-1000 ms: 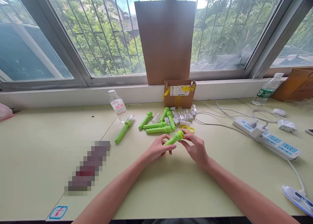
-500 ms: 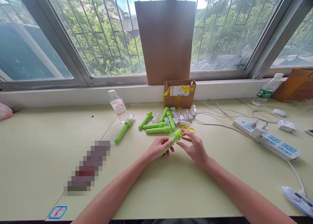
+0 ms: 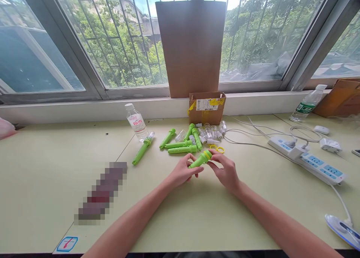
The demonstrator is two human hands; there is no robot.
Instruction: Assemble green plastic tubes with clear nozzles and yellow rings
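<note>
Green plastic tube with a yellow ring at its far end (image 3: 200,159) sits partly hidden, pinched between left hand (image 3: 182,171) and right hand (image 3: 226,171) above the table (image 3: 197,213). Beyond lie loose green tubes (image 3: 180,144), clear caps (image 3: 210,132), hard to distinguish, and a small cardboard box (image 3: 206,108).

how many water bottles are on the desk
2. One clear bottle with a red and white label stands left of the green parts, near the window sill. One with a green label leans at the far right by a cardboard box.

Daylit barred windows (image 3: 112,40) behind pale-green table (image 3: 42,175).
</note>
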